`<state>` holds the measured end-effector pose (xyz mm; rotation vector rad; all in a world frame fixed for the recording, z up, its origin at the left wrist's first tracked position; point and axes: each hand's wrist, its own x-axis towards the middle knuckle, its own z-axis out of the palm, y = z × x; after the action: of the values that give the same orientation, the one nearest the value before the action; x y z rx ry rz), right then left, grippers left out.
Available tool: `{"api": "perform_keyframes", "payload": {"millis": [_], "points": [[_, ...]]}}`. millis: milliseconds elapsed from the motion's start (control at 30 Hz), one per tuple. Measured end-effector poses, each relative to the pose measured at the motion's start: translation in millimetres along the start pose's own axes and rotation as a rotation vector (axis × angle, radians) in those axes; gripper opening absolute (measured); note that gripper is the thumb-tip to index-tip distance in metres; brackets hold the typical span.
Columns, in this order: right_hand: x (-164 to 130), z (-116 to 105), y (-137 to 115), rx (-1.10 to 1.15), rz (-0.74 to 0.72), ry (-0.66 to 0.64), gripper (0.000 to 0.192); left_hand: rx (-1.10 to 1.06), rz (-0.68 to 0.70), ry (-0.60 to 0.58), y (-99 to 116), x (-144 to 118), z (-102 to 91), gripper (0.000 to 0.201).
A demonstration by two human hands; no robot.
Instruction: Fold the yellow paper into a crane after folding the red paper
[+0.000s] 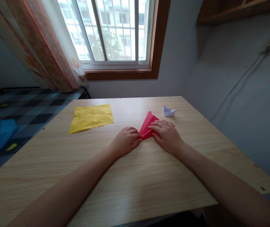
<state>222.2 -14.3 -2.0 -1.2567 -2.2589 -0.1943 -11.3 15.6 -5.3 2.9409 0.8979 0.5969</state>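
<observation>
Red paper (146,126), folded, on table (135,179): being touched by curled fingers of left hand (125,140), being covered by half-bent fingers of right hand (167,135); grips unclear. Risk: paper being skewed by uneven pressure.

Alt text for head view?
A person's left hand and right hand touch folded red paper on a wood-grain table. Creased yellow paper lies to the left; a white paper boat sits beyond the right hand.
</observation>
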Motion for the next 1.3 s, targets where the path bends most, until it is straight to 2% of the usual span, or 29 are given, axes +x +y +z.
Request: {"api": "perform_keyframes", "payload": {"millis": [133, 233, 433, 700, 900, 1300], "points": [[0.8, -1.9, -2.5, -0.056, -0.013, 0.026, 0.016, 0.005, -0.003, 0.010, 0.9, 0.2, -0.3, 0.021], [1.9, -4.6, -4.2, -0.118, -0.055, -0.008, 0.007, 0.017, -0.003, 0.011, 1.2, 0.3, -0.2, 0.021], [0.6, -5.6, -8.0, -0.031, -0.164, -0.088, 0.014, 0.032, -0.009, 0.007, 1.7, 0.3, 0.2, 0.020], [-1.6, -1.1, -8.1, 0.089, -0.220, -0.096, 0.021, 0.036, -0.013, -0.003, 1.9, -0.2, 0.6, 0.021], [-2.3, 1.8, -5.8, 0.098, -0.223, -0.155, 0.023, 0.021, -0.018, 0.000, 1.5, -0.1, 0.9, 0.020], [-2.1, 0.7, -6.8, 0.100, -0.195, -0.185, 0.023, -0.001, -0.013, 0.005, 0.0, -0.4, 1.8, 0.021]]}}
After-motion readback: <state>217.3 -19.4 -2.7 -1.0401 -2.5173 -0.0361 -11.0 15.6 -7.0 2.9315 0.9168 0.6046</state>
